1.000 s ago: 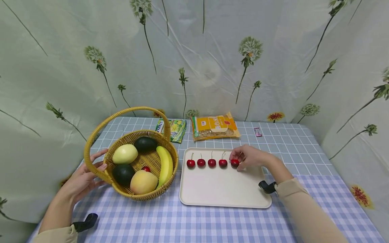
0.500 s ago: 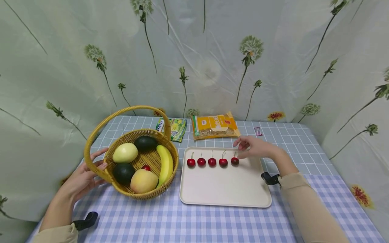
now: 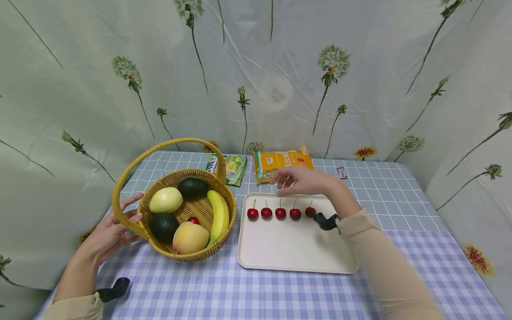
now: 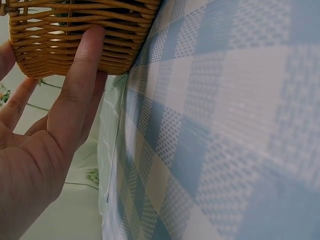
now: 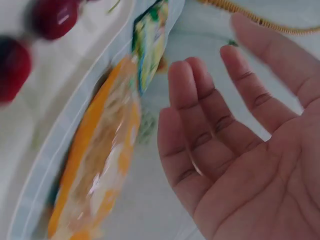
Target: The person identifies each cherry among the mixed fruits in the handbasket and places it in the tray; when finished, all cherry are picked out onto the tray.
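Note:
A yellow wicker basket [image 3: 203, 210] stands on the left of the table, its tall handle arching up. My left hand [image 3: 114, 232] rests at its left side; in the left wrist view, outstretched fingers touch the woven wall [image 4: 127, 37]. Inside lie a banana [image 3: 219, 215], a peach [image 3: 190, 238], a yellow-green fruit [image 3: 166, 200], two dark green fruits [image 3: 193, 188] and a partly hidden red cherry [image 3: 194, 220]. Several stemmed cherries [image 3: 280, 214] form a row along the back of a cream tray [image 3: 284, 249]. Above that row hovers my right hand [image 3: 302, 181], fingers loosely bent, holding nothing.
Behind the tray lies an orange food bag [image 3: 264, 166], partly covered by the right hand. A green packet [image 3: 237, 166] is behind the basket, and a small pink packet [image 3: 341, 172] is at the back right. A flowered curtain [image 3: 280, 115] backs the table.
My right hand let go of the rightmost cherry, lifted off it and moved left over the row, towards the orange bag. The left hand and basket stay in place.

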Motion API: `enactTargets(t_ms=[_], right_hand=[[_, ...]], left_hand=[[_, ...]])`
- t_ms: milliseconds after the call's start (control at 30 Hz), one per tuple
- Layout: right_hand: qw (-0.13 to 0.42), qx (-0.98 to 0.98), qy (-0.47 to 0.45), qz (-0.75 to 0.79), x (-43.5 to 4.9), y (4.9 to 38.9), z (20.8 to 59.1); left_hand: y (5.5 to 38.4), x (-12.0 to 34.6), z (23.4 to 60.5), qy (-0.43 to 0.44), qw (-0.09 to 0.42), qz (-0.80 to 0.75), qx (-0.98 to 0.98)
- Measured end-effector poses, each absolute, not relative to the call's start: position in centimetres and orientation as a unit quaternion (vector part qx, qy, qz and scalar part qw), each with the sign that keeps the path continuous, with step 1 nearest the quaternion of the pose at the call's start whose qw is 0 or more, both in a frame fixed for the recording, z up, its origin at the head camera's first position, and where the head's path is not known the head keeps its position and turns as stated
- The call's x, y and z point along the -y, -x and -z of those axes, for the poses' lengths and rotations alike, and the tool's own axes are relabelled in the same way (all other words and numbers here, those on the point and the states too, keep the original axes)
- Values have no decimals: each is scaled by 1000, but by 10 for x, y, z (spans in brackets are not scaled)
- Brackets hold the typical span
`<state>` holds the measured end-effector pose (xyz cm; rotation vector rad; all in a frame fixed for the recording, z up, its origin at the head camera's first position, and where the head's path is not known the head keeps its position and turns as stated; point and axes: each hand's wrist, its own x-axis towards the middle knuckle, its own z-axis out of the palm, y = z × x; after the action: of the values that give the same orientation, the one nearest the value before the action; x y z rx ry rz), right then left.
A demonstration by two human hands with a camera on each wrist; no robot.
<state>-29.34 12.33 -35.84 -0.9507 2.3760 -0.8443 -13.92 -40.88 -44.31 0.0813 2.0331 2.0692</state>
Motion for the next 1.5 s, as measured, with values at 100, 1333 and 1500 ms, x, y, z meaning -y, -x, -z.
enactTargets(t_ms=[100,1333,1500], right_hand=[[235,-849,362,304,-101,290,352],[400,-789,401,238,107,282,360],[419,-807,354,219,117,278,363]], left_hand=[[140,408,444,-29,120,-709,-695],[137,411,448,-29,119,-717,-687],[139,410,447,-39,117,-719,-684]])
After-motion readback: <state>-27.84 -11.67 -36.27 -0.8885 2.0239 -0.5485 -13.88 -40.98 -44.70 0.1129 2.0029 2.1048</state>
